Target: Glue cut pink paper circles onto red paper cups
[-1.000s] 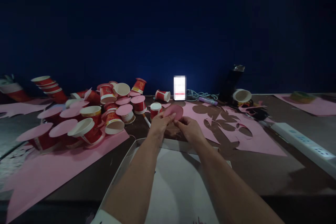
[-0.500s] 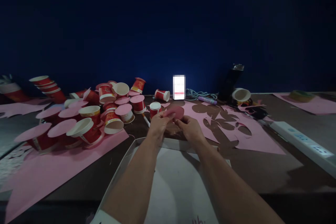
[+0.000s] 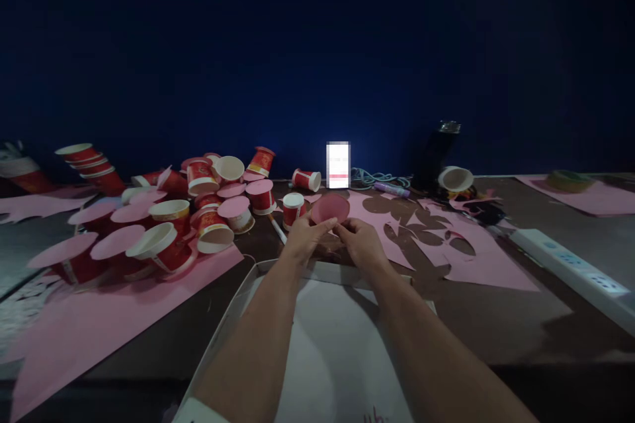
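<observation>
Between my two hands is a round pink paper disc (image 3: pixel 331 208), its face tilted toward me. My left hand (image 3: pixel 306 238) grips its lower left edge, thumb across the front. On the lower right edge, the thumb and fingers of my right hand (image 3: pixel 360 239) pinch it. Whether anything sits behind the disc is hidden. Just left of my left hand stands a red paper cup (image 3: pixel 293 209), and a marker-like stick (image 3: pixel 278 229) lies beside it. Below my forearms is a shallow white box lid (image 3: pixel 337 337).
Several red paper cups, many with pink discs on them (image 3: pixel 118 241), crowd the left over pink paper (image 3: pixel 109 324). Cut pink sheets (image 3: pixel 486 264) lie right. A lit phone (image 3: pixel 338 165) stands behind; a power strip (image 3: pixel 570 264) and a tape roll (image 3: pixel 570 180) are at right.
The pink disc has tilted up, so more of its round face shows. My hands have shifted slightly around its lower edge. The cups and papers have stayed put.
</observation>
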